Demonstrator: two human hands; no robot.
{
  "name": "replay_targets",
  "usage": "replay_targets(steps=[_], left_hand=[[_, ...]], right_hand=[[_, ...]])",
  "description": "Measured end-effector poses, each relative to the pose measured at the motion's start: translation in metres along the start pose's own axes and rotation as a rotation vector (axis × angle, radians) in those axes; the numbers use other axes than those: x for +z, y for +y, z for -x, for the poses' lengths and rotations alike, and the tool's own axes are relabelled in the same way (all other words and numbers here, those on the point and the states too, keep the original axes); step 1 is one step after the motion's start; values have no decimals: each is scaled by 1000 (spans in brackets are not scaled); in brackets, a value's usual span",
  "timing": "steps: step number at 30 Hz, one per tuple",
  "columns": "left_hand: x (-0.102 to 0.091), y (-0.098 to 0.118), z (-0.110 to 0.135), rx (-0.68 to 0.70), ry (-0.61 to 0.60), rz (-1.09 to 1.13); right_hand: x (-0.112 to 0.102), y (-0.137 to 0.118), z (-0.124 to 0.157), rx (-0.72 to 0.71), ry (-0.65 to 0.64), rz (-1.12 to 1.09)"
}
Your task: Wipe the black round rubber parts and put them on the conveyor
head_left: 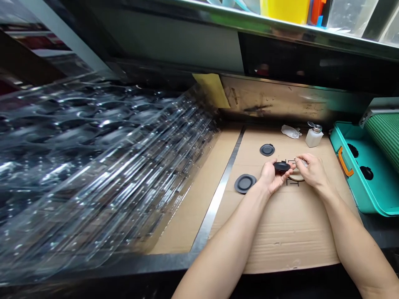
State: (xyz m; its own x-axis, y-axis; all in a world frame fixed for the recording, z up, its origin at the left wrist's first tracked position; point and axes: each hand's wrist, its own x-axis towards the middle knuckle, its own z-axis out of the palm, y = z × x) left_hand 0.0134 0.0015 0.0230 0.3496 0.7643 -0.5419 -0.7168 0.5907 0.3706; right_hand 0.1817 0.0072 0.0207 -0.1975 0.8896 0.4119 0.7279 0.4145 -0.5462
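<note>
Disc [282, 167]: black, rounded, tabbed | left grip [272, 176] | cardboard [289, 232]: brown, creased

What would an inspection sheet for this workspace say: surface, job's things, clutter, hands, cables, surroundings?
Surface: brown cardboard, metallic strip on the left.
Job's things: held black disc; near disc and far disc lying on the cardboard.
Clutter: white bottle, crumpled white item, both farther back.
Hands: left hand holds the disc; right hand beside it, grip unclear.
Cables: nothing seen.
Surroundings: stacked clear trays left, blurred; teal bin right, black pieces inside.
</note>
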Motion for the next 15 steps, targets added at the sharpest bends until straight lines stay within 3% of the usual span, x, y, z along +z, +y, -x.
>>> replay_targets(steps=[8, 12, 15], left_hand=[[-2, -2, 0, 57, -54, -51], [-6, -1, 2, 182, -201, -59], [-8, 2, 3, 233, -274, -27]], right_hand=[[3, -1, 1, -14, 47, -27], [-9, 9, -2, 131, 69, 157], [-17, 17, -4, 317, -88, 340]])
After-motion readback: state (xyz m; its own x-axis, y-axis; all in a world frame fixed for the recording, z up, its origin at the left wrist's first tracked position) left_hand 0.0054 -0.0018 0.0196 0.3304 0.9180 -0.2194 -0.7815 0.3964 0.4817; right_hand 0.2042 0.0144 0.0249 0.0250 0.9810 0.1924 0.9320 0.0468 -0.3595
